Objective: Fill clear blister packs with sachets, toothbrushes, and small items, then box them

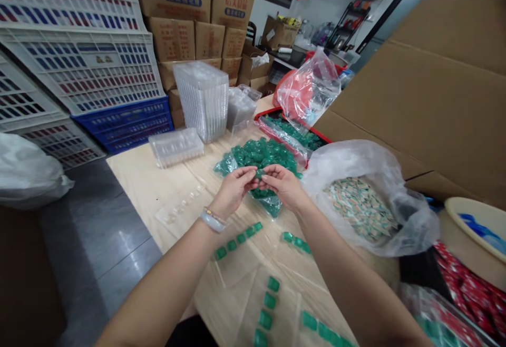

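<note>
My left hand (238,186) and my right hand (282,182) meet over the table, fingertips pinched on one small green piece (260,173). Whether it is wrapped is too small to tell. Just beneath and behind them lies a heap of similar green pieces (259,152) on clear plastic. Nearer to me, several clear plastic trays (237,270) lie flat, with green squares (265,319) set in rows. A tray (177,207) left of my left hand shows clear, unfilled hollows.
Stacked clear trays (201,104) stand at the back left. Right of my hands sits a plastic bag of small packets (358,207). Behind the heap is a red-rimmed tray (326,140) with more green pieces. Crates (98,67) and cardboard boxes (174,38) line the left; a large cardboard sheet (427,88) rises at right.
</note>
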`<state>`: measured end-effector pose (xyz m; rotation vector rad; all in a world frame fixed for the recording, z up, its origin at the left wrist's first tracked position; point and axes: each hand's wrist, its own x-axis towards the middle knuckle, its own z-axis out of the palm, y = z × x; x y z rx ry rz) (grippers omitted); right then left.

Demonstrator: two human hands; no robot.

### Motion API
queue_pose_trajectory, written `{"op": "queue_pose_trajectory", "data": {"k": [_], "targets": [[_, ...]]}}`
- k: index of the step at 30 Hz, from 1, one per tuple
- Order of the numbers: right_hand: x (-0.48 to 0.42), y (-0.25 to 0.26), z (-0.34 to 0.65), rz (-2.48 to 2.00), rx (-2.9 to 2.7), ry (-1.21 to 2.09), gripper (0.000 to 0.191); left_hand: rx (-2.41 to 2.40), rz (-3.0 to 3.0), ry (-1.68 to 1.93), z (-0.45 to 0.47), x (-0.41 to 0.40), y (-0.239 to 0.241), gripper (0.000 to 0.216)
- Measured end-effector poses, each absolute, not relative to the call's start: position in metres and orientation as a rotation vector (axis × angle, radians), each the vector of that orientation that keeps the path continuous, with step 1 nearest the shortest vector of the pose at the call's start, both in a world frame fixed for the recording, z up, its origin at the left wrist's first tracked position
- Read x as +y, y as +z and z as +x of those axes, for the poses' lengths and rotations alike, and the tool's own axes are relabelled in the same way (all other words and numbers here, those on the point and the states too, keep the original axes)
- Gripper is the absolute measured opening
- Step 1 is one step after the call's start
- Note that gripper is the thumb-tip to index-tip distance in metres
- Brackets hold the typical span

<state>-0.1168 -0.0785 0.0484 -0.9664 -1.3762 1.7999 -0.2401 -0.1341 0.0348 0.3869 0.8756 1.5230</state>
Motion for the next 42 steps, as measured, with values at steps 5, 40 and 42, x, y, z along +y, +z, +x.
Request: {"op": "queue_pose_trajectory", "data": {"k": [5, 40, 42], "targets": [[-0.095, 0.048, -0.127, -0.942, -1.564, 1.775, 0.027, 0.821, 0.336, 1.481, -0.25, -0.16, 0.035, 0.028], [-0.165, 0.051, -0.223, -0.806, -2.419, 1.511, 0.009, 1.31, 0.468, 1.657, -0.329, -0.267, 0.015, 0.015], [-0.17, 0.054, -0.221, -0.795, -2.525, 1.331, 0.012, 1.234, 0.431, 1.655, -0.325, -0.266, 0.014, 0.013]]}}
